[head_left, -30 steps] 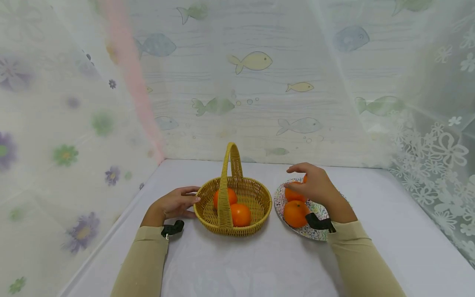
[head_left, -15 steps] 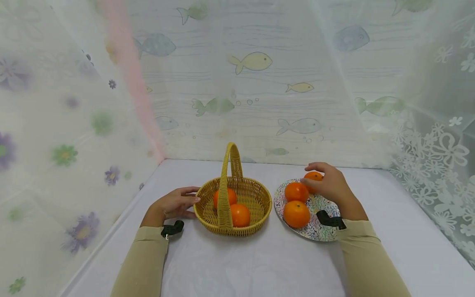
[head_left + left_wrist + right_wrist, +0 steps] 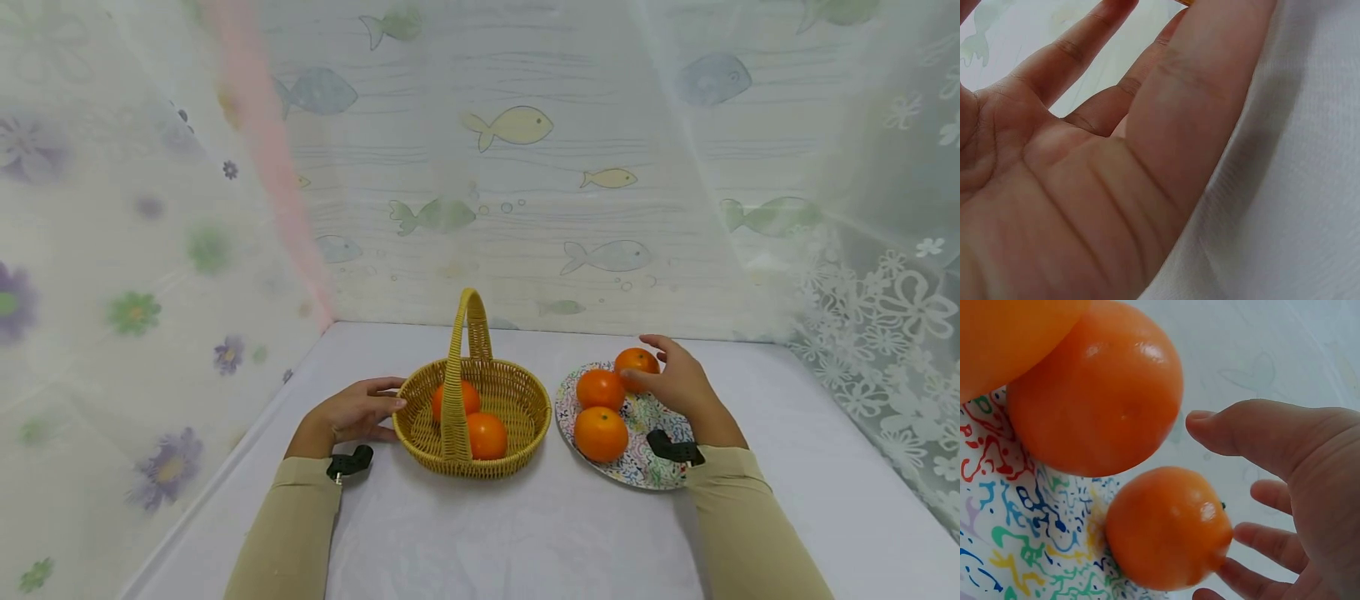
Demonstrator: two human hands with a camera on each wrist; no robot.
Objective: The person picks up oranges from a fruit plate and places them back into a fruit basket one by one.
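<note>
A yellow wicker basket (image 3: 528, 429) with a tall handle holds two oranges (image 3: 487, 437). My left hand (image 3: 354, 413) rests at its left rim, fingers loosely extended. To the right, a plate (image 3: 633, 473) with a colourful squiggle pattern bears three oranges. Over its far side, my right hand (image 3: 686, 385) is spread beside the farthest orange (image 3: 635, 361). The right wrist view shows the thumb (image 3: 1241, 428) apart from that orange (image 3: 1169, 528), with fingertips close along its side. In the left wrist view the palm (image 3: 1054, 187) faces the camera, without anything in it.
On the plate, a middle orange (image 3: 599, 390) and a front orange (image 3: 601, 434) lie left of my right hand. A white cloth (image 3: 495, 542) covers the table. Curtains with fish (image 3: 517, 125) and flowers hang behind and at the sides. Black wrist mounts (image 3: 671, 450) sit under both hands.
My right hand has moved right, from over the plate's middle to beside the farthest orange, leaving the other two in sight. The left hand and the basket stay put.
</note>
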